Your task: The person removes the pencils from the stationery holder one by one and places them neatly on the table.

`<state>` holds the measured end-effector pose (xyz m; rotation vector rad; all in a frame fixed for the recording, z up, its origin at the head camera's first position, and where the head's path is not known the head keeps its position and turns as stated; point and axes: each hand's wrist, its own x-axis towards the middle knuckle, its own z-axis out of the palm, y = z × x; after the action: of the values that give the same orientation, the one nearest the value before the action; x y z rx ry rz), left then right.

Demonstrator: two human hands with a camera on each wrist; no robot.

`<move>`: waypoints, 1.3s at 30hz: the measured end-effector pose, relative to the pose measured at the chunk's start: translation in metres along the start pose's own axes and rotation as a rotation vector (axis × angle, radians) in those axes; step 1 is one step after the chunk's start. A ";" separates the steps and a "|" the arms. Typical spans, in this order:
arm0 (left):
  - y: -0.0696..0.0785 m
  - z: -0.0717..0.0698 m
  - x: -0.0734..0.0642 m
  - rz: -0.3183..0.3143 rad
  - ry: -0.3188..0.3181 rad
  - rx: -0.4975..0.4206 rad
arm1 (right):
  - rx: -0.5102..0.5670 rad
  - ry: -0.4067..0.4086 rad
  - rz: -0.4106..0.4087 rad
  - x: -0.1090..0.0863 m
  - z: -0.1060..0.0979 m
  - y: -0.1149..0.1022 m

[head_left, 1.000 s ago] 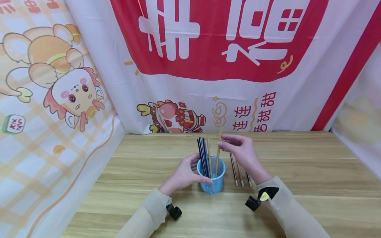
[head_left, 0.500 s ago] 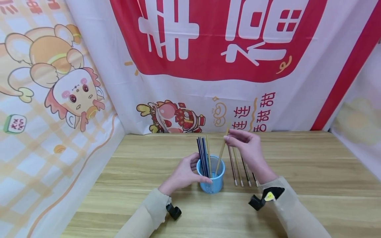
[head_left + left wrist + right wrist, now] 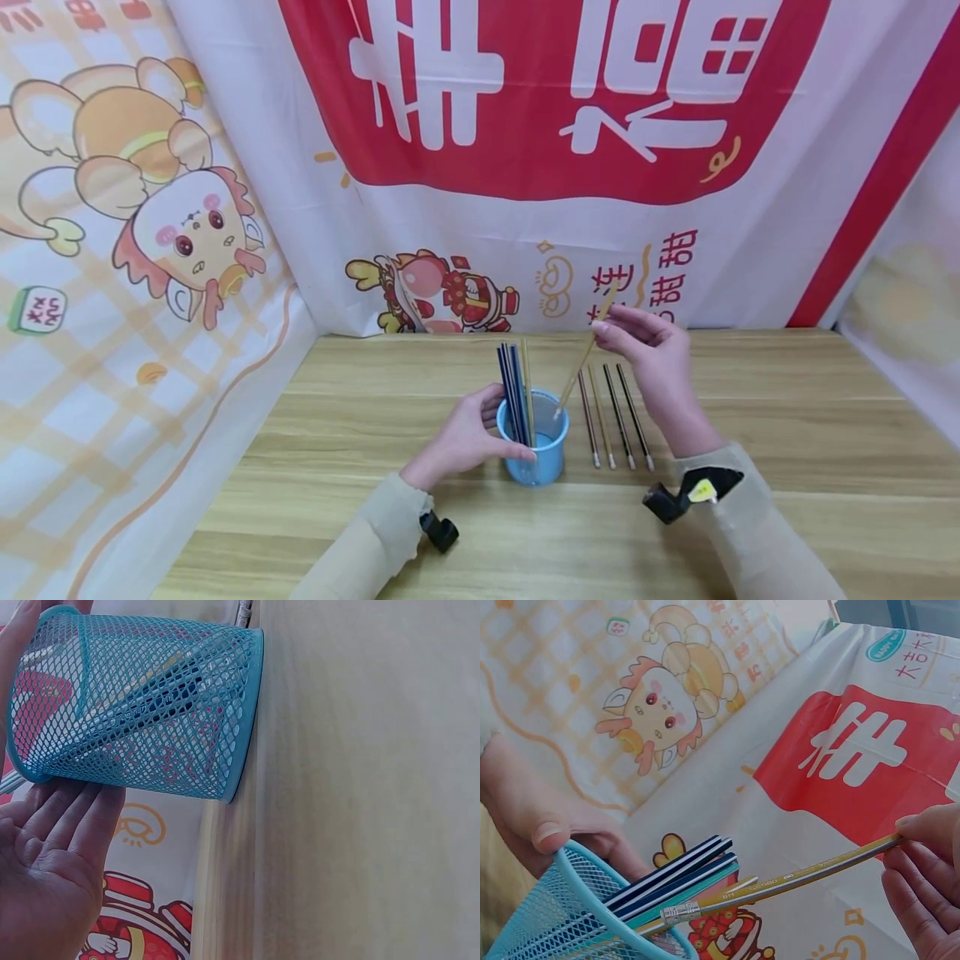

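Observation:
My left hand (image 3: 468, 437) holds a blue mesh pencil holder (image 3: 542, 468) upright on the table, thumb across the near rim and fingers at its far left side. Several dark blue pencils (image 3: 510, 387) and a gold pencil (image 3: 527, 379) lean inside it. Up and to the right, my right hand (image 3: 660, 371) pinches another gold pencil (image 3: 817, 872) by its upper end between thumb and forefinger. That pencil slants, its metal ferrule (image 3: 680, 909) and eraser end down at the holder's mouth. The left wrist view shows pencils through the mesh (image 3: 135, 705).
Side by side on the table (image 3: 360, 408), right of the holder, lie several pencils (image 3: 620, 425), brown, gold and black, eraser ends toward me. A printed cloth (image 3: 315, 250) hangs behind the table, and another (image 3: 97, 375) covers the left side.
My right hand has moved right and up with the gold pencil, whose lower end has risen from deep in the holder to its rim. The left hand and holder stay put.

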<state>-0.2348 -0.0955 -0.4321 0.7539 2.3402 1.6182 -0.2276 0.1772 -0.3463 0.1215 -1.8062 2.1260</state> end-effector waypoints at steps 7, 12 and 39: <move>-0.001 0.000 0.002 0.002 -0.001 0.004 | 0.029 0.025 -0.049 0.006 -0.012 -0.010; -0.002 0.000 0.002 0.009 -0.002 -0.002 | 0.033 0.047 -0.064 0.012 -0.024 -0.015; 0.000 -0.001 0.001 0.000 -0.006 0.003 | -0.195 0.104 0.091 0.037 -0.074 -0.001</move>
<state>-0.2360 -0.0961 -0.4317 0.7582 2.3391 1.6096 -0.2499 0.2566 -0.3486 -0.1193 -1.9773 1.9619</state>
